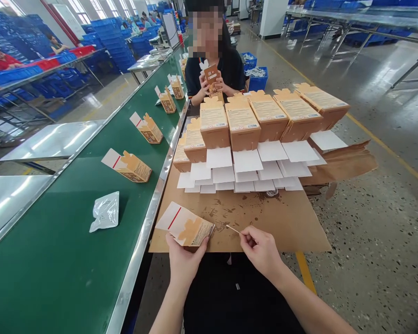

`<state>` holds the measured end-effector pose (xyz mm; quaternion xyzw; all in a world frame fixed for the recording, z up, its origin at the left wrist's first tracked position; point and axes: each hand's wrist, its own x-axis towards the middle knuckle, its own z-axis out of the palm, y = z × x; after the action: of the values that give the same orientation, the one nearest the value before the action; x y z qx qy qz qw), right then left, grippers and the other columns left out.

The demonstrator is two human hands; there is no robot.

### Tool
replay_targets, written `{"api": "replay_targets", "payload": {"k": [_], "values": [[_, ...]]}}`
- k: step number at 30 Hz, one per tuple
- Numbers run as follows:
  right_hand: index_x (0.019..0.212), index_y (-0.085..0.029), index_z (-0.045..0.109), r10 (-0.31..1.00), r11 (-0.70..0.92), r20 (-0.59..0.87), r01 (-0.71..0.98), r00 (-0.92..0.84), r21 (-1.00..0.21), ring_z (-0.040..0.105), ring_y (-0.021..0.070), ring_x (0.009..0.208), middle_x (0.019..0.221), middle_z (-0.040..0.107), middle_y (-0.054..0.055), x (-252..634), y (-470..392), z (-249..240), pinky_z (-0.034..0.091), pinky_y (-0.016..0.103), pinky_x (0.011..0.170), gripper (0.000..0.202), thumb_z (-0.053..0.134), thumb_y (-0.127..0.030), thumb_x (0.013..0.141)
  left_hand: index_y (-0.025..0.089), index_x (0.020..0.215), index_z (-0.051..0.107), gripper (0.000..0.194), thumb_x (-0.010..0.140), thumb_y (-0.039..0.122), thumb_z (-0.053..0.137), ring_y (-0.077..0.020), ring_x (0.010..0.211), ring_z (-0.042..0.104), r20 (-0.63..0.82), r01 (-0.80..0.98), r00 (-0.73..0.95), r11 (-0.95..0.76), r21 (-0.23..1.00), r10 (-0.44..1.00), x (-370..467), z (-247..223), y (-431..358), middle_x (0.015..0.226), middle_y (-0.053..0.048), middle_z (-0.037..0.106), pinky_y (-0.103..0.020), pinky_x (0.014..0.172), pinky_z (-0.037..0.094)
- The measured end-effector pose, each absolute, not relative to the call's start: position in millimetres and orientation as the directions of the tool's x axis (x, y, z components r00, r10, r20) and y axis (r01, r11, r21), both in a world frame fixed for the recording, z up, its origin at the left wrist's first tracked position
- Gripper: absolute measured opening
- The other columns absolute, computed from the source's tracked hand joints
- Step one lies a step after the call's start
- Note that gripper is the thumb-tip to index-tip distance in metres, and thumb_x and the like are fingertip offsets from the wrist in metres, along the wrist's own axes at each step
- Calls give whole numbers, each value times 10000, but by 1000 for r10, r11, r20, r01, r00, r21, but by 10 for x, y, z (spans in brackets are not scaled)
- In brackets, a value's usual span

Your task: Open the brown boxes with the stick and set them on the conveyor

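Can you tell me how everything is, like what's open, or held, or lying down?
Held box: open, flaps unfolded.
Left hand: closed on that box.
Stick: pinched, not touching the box.
Right hand: pinching the stick.
Pouch: lying on the green belt.
Belt boxes: open, spaced apart.
Piled boxes: stacked, white flaps out.
Cardboard: marked with brown smears.
Co-worker's box: held up.

Held carton [192, 228] before stacked cartons [244, 129]; conveyor [55, 260] left.
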<state>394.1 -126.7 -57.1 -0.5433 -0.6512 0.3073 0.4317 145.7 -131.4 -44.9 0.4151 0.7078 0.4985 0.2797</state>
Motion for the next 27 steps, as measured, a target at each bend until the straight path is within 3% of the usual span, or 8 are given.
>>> {"api": "replay_targets", "payload": {"k": [6, 14, 19, 24, 27], "values": [[816, -290, 677, 977, 183, 211, 439, 15, -880, 632, 158, 557, 660, 671, -27, 4085, -1372, -501, 532, 261, 560, 296, 646, -287, 1111, 296, 1306, 575, 733, 801, 599, 1013, -379, 1133, 870, 58, 432, -513, 199, 880, 856, 1528, -428, -1373, 1219, -82, 788, -508, 958, 720], [794, -284, 698, 974, 180, 222, 448, 42, -876, 615, 161, 529, 634, 659, -27, 4088, -1401, -420, 525, 262, 537, 342, 683, -344, 1130, 341, 1202, 494, 678, 810, 634, 963, -432, 1076, 891, 47, 523, -506, 263, 811, 861, 1477, -577, -1303, 1130, -100, 827, -516, 845, 713], [796, -266, 766, 965, 182, 246, 454, 86, -872, 645, 172, 514, 621, 686, -9, 4206, -1382, -425, 560, 263, 533, 358, 699, -402, 1120, 341, 1216, 475, 804, 705, 684, 993, -501, 1243, 871, 20, 550, -620, 416, 725, 784, 699, -395, -1131, 1229, -141, 815, -643, 984, 725], [819, -281, 835, 970, 120, 199, 443, 137, -888, 705, 206, 549, 663, 752, 16, 4406, -1387, -465, 605, 277, 549, 350, 758, -483, 1093, 343, 1225, 449, 968, 538, 602, 1080, -485, 1324, 847, 129, 376, -865, 455, 807, 485, -326, -286, -1070, 1308, -127, 811, -747, 1202, 665], [803, -292, 848, 969, 92, 180, 429, 169, -898, 713, 217, 544, 657, 758, 20, 4458, -1348, -468, 616, 282, 547, 365, 796, -546, 1060, 323, 1220, 484, 894, 580, 580, 1054, -504, 1344, 844, 132, 394, -854, 461, 795, 503, -646, -299, -1074, 1314, -149, 806, -795, 1254, 627]]}}
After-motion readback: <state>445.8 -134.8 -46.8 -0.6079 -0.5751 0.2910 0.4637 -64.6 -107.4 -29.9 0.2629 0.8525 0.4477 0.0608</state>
